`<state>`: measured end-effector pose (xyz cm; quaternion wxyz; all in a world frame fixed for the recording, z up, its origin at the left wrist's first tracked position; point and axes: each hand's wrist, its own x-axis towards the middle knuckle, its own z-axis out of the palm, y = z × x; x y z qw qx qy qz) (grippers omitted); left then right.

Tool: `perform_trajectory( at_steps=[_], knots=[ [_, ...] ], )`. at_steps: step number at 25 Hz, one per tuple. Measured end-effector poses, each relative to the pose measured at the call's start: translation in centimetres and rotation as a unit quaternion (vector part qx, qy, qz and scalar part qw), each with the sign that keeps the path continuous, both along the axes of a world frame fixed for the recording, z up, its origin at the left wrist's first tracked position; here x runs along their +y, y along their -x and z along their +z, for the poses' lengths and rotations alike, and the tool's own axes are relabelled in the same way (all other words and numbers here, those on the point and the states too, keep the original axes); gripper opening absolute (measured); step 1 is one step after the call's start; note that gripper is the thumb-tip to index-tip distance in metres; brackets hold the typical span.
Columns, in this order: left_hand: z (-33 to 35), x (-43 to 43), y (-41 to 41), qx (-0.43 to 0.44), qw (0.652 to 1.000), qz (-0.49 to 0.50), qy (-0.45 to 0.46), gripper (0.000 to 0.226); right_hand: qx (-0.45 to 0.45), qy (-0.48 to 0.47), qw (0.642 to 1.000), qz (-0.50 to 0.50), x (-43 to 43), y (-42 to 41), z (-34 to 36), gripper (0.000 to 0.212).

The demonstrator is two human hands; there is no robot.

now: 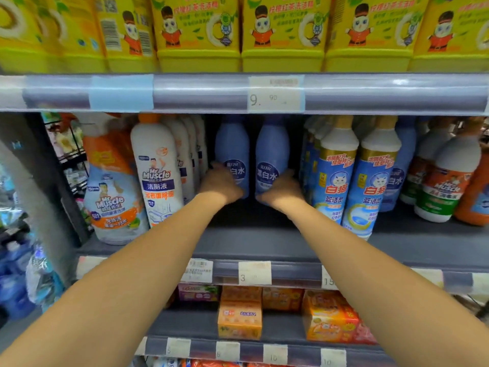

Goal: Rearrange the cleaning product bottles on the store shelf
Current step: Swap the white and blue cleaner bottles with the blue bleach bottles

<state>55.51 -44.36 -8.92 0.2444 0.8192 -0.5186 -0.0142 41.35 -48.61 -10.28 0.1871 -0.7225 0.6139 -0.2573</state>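
We judged the step in hand to be the grasp on two bottles deep in the middle shelf. Going from the left, we saw an orange-and-white trigger spray bottle (113, 186) and a white plastic bottle with an orange cap (156, 168) at the front. Next to these the left hand (221, 181) gripped the left blue plastic bottle (232, 144) low on its side, fingers curled round it. Just beside it stood the right blue plastic bottle (272, 147), held the same way by the right hand (281, 188). Both bottles stood upright, well back from the shelf's edge, behind the front row. To the right, white-and-blue bottles with gold caps (336, 176) crowded close.

The next move, we reckoned, called for drawing both bottles forward, upright, without knocking those neighbours.

The grey metal shelf (264, 242) carried paper price tags (254, 272) along its lip. Yellow square bottles (198, 35) filled the shelf above and orange boxes (239, 319) the one below. At far left the shop aisle was blurred.
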Motion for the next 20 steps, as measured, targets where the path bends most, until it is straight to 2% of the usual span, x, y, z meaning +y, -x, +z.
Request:
perform_trajectory(
  at_steps=[2,5,6,8,10,14,16,20],
  knots=[
    [-0.5,-1.3,-0.7,0.113,0.992,0.002,0.05,0.102,-0.09,0.007,0.996,-0.016,-1.0,-0.4,-0.4,0.1],
    [-1.8,-2.7,-1.0,0.219,0.97,0.029,0.106,0.103,-0.297,0.008,0.954,-0.026,-1.8,-0.8,-1.3,0.057],
    [-2.2,-3.1,-1.0,0.238,0.963,0.037,0.119,0.099,-0.353,0.011,0.935,-0.034,-1.8,-1.0,-1.7,0.052],
    [-2.8,-3.9,-1.0,0.268,0.951,0.043,0.145,0.085,-0.412,0.021,0.91,-0.042,-2.0,-1.4,-2.3,0.053],
    [-3.3,-4.5,-1.1,0.302,0.937,0.052,0.166,0.075,-0.419,0.029,0.907,-0.038,-2.4,-1.7,-2.7,0.057],
    [-4.7,-4.7,0.0,0.367,0.907,0.03,0.205,0.057,-0.41,0.058,0.909,-0.038,-2.9,-2.1,-3.3,0.037],
    [-4.6,-4.5,0.4,0.385,0.894,0.007,0.227,0.052,-0.384,0.063,0.92,-0.045,-2.9,-2.3,-3.1,0.037],
    [-3.6,-3.6,0.6,0.362,0.902,-0.006,0.234,0.045,-0.355,0.05,0.932,-0.06,-2.0,-2.3,-2.4,0.041]
  ],
)
